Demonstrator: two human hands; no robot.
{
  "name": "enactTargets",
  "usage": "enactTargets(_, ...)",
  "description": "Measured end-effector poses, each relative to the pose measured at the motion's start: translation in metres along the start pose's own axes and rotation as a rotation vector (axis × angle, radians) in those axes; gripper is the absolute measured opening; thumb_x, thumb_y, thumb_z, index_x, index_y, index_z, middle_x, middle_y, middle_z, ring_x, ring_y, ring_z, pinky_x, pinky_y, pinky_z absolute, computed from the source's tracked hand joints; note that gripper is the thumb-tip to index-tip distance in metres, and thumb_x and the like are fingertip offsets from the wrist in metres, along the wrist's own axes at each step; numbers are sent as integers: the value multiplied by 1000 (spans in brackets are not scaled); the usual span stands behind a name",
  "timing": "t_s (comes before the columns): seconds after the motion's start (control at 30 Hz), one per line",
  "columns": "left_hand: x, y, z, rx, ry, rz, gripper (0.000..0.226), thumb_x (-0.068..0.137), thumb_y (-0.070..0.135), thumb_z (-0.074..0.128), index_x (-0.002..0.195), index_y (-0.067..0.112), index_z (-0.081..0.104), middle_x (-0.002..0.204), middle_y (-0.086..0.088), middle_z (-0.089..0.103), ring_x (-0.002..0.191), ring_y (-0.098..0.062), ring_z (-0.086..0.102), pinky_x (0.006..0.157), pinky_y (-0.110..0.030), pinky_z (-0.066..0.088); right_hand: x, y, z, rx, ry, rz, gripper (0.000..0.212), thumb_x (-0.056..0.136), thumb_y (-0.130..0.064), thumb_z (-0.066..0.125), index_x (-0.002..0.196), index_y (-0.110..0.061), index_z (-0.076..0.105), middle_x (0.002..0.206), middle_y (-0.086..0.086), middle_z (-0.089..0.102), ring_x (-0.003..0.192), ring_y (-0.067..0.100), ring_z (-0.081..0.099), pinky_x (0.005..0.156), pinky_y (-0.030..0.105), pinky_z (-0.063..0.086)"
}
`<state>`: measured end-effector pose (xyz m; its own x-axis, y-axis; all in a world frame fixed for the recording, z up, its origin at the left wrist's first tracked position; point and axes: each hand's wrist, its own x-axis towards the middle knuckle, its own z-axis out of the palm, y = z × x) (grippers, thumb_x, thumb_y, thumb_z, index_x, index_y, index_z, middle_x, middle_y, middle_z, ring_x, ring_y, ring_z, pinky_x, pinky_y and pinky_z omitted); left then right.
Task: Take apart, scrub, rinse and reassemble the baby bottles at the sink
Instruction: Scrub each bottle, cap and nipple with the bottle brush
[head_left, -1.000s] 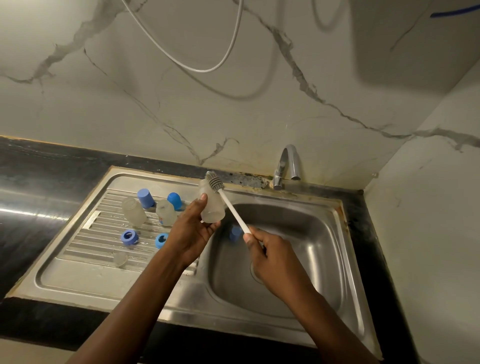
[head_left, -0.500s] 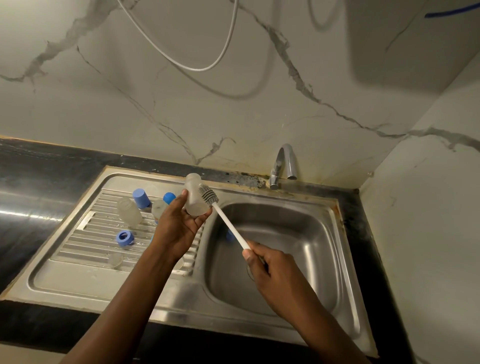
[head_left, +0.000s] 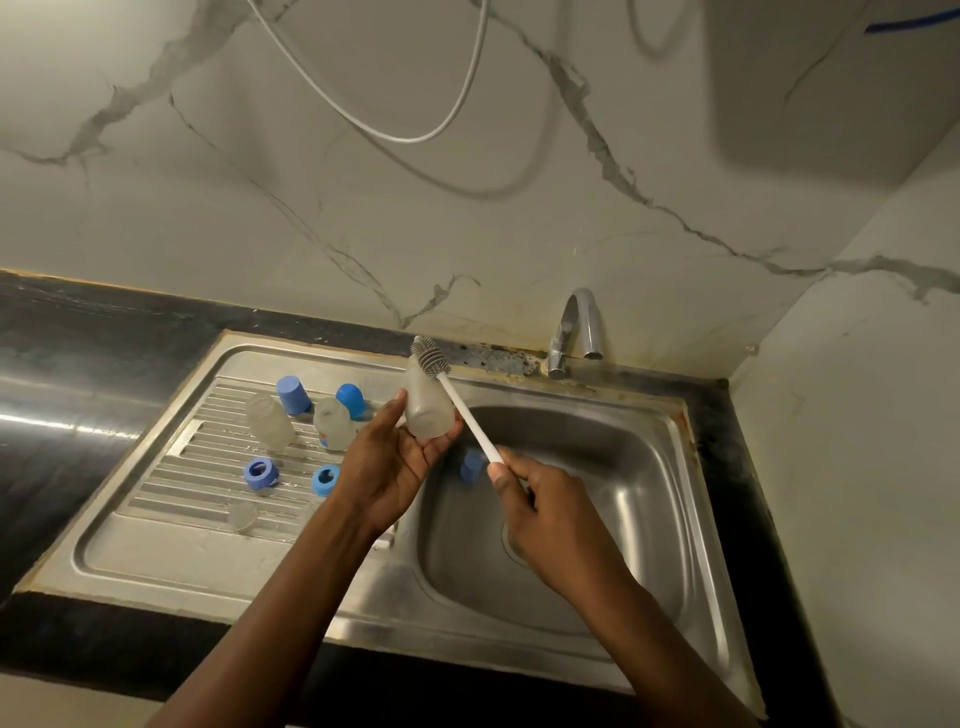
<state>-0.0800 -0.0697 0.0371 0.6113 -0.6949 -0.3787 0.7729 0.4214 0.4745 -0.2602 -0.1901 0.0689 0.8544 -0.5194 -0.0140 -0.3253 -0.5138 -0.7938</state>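
My left hand (head_left: 387, 467) holds a frosted baby bottle body (head_left: 428, 410) between thumb and fingers, above the sink's left rim. My right hand (head_left: 550, 512) grips the white handle of a bottle brush (head_left: 465, 410); its grey bristle head (head_left: 430, 357) lies against the bottle's far end, outside it. On the draining board stand two more frosted bottles (head_left: 269, 422) (head_left: 332, 423), two blue caps (head_left: 292, 395) (head_left: 350, 399), two blue rings (head_left: 261, 474) (head_left: 326, 479) and a clear teat (head_left: 242, 515). Another blue piece (head_left: 471, 464) lies in the basin.
The steel sink basin (head_left: 623, 467) is on the right, with the chrome tap (head_left: 576, 325) behind it and no water running. A black counter (head_left: 78, 364) surrounds the sink. A marble wall rises close behind and at the right; a white hose (head_left: 395, 136) hangs overhead.
Half a second ago the brush head lay across the bottle's side; now it has slid up to the bottle's far end. Both hands moved slightly right, over the basin's edge.
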Motion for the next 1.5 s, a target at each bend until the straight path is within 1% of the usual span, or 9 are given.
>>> enactTargets(0.13,0,-4,-1,83,40,39,58,97,35,65,147,9,51,142,-25,64,128,-42,65,99,-55,56,4,-4,-3,-36,-28,-17,37,109,-52,46,140,-42,63,67,-19,59,61,4,58,55,20,41)
enactTargets(0.3,4,-3,-1,203,98,132,50,94,33,71,135,6,63,137,-22,68,127,-36,67,103,-49,57,-4,-4,-6,-34,-53,-7,37,109,-51,46,141,-43,63,62,-19,57,57,6,55,55,20,39)
enactTargets(0.47,5,4,-2,205,126,194,44,93,30,73,129,7,64,125,-18,75,115,-31,74,84,-36,65,-21,2,-8,-4,-94,29,26,109,-53,46,103,-38,66,63,-1,56,56,12,54,65,45,52)
enactTargets(0.73,3,21,2,237,157,207,53,93,32,71,138,9,57,131,-19,71,115,-33,74,82,-33,65,-37,10,-6,-6,-65,19,34,110,-47,47,116,-22,69,70,10,55,58,20,51,65,46,49)
enactTargets(0.9,0,14,2,235,98,146,52,91,33,73,136,10,60,134,-20,69,120,-35,72,82,-36,65,-26,13,-7,6,-57,40,30,108,-55,46,113,-36,69,63,-5,55,55,9,52,65,42,50)
enactTargets(1.07,-1,11,-3,281,47,126,51,88,32,77,133,15,61,135,-17,66,123,-35,70,91,-39,64,-15,13,-8,20,-31,40,35,108,-55,47,135,-44,65,61,-11,58,55,7,57,57,32,48)
enactTargets(1.27,-4,15,-5,388,50,151,45,88,34,75,130,21,64,124,-9,74,118,-30,73,90,-36,63,-3,12,-14,-20,-38,7,30,107,-56,46,131,-51,64,62,-7,57,53,7,54,53,30,44)
enactTargets(1.37,-3,25,-9,422,48,175,44,91,31,73,133,18,64,125,-11,74,118,-33,72,91,-38,63,-4,14,-18,-29,-52,-36,21,108,-56,45,117,-70,58,65,-6,58,55,8,55,57,34,47)
enactTargets(1.5,-2,37,-13,442,68,195,51,91,30,75,137,12,62,124,-13,74,114,-37,74,89,-41,64,-11,22,-19,-53,-52,-73,32,109,-58,42,127,-83,40,85,1,73,72,14,69,71,40,58)
